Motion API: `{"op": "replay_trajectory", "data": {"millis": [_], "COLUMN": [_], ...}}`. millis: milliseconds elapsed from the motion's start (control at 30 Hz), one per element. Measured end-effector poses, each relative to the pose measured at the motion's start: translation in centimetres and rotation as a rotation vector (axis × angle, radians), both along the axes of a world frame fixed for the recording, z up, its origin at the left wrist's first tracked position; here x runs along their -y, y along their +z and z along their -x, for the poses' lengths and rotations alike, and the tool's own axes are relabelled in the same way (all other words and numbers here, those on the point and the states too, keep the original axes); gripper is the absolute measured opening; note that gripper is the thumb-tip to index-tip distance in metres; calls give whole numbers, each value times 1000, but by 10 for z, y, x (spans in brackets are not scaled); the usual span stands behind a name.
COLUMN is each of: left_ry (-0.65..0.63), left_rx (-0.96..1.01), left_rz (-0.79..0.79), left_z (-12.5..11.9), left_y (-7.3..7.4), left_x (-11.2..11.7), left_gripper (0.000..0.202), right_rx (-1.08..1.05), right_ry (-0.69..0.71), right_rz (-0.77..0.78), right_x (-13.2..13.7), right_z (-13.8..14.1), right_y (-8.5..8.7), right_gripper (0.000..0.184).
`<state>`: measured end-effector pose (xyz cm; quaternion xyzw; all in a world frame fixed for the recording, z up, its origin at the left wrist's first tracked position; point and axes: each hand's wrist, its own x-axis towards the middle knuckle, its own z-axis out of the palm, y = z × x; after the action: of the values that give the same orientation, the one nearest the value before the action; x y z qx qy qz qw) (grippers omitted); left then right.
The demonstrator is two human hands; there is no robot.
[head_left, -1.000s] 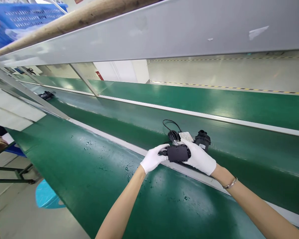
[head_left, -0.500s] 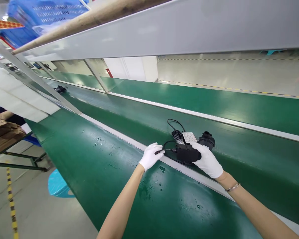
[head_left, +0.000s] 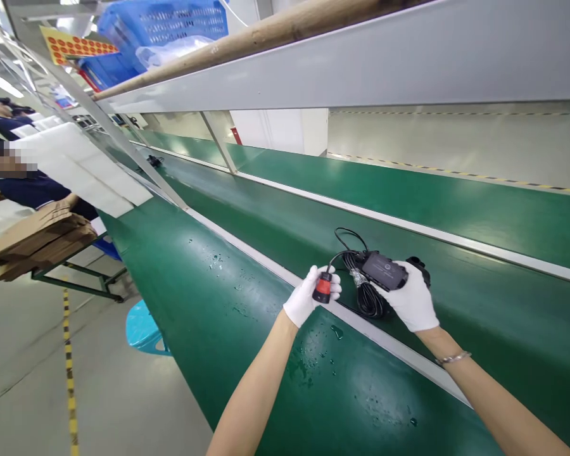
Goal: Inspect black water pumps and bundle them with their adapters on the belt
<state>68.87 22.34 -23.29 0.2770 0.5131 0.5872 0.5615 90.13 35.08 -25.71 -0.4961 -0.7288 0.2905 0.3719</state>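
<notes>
Far on the left, a person (head_left: 23,183) in dark blue sits by flat cardboard (head_left: 38,237), and a blue crate (head_left: 161,31) stands on the shelf above. Nearer, on the wet green table (head_left: 194,304), the left hand (head_left: 308,296) is closed around a small red-and-black plug (head_left: 323,286). Its cable (head_left: 365,294) runs right to the coiled bundle. Just right of it, the right hand (head_left: 411,297) grips a flat black box (head_left: 384,271), long axis left to right, over the belt (head_left: 479,304). Both hands are near together, touching one corded set.
</notes>
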Motion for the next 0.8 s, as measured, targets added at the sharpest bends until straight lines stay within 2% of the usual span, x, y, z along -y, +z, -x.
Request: {"op": "replay_trajectory", "data": {"millis": [100,200,300,400,467,567,633,700,800], "left_ry": [152,217,228,284,338,401,416,389,275], "left_rx": [-246,-435,-663,-920,-1075,-1243,-1325,-1395,-1465], "left_rz": [42,137,293,406,438,480,504,510,513], "left_z": [20,30,15,-13,-29,-38,-34,-23,0], "left_y": [-6,-21,-40,-59,-69,-78,-79,-73,-48], "left_x": [-35,-78,-105,-111,-111,-115,-122,-131,-144], "left_gripper": [60,53,54,65,67,64,63,62,57], "right_rx": [81,204,339,448,486,487,460,438,443], "right_ry": [-105,-193,-178,-93,-13,141,237,274,208], "right_rz": [25,81,123,129,99,39,1,-14,20], "right_x": [-14,-26,-32,-31,-28,-13,9,44,121], "right_z": [40,80,100,101,95,70,35,-15,-106], "right_y": [1,-1,-8,-9,-3,14,22,22,10], "right_gripper": [69,64,65,71,73,54,40,35,27]}}
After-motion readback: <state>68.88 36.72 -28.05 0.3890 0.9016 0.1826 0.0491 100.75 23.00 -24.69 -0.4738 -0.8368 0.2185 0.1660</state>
